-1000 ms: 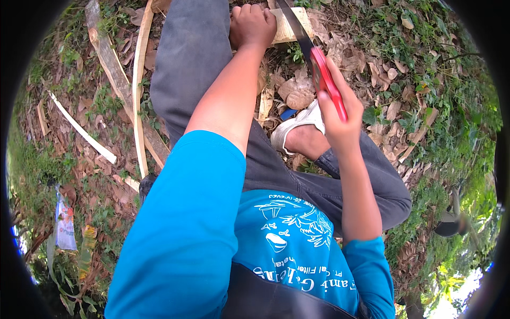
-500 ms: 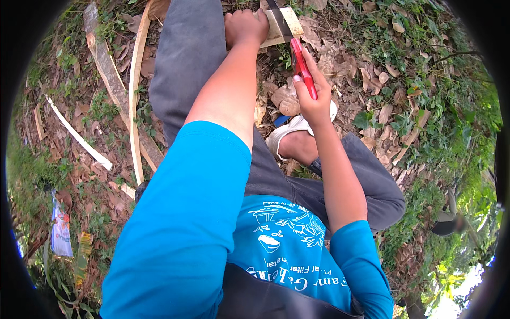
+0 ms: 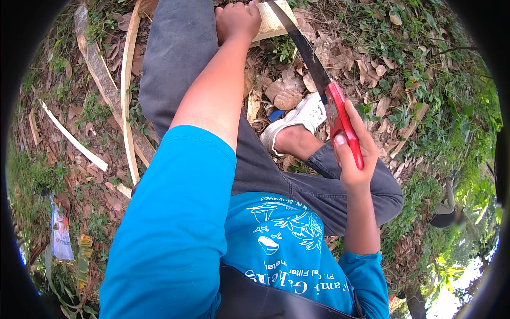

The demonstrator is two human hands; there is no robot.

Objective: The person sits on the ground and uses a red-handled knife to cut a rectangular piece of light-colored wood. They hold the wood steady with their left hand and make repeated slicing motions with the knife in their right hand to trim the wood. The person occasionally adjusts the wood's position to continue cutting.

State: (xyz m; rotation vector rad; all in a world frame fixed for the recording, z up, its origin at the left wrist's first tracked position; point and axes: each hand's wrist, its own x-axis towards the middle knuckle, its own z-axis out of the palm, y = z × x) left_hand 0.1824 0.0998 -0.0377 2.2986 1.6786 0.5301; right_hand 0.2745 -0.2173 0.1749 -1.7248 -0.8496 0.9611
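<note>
A pale wooden board (image 3: 273, 22) lies at the top of the view, its far end cut off by the frame. My left hand (image 3: 237, 21) presses on it with the fingers curled over its edge. In my right hand (image 3: 357, 151) is the red handle of a pruning saw (image 3: 314, 61). Its dark curved blade runs up and left from the handle, and the blade's far part lies across the board near its right end. My thumb rests along the handle's side.
My bent leg in grey trousers (image 3: 178, 64) is beside the board, and my white shoe (image 3: 297, 118) is below it. Long wooden strips (image 3: 126, 90) and a pale thin strip (image 3: 74, 137) lie at left. A printed plastic packet (image 3: 61, 234) lies lower left among dry leaves and weeds.
My right hand has drawn the saw back toward me and to the right, so much more of the blade shows. My left hand stays on the board.
</note>
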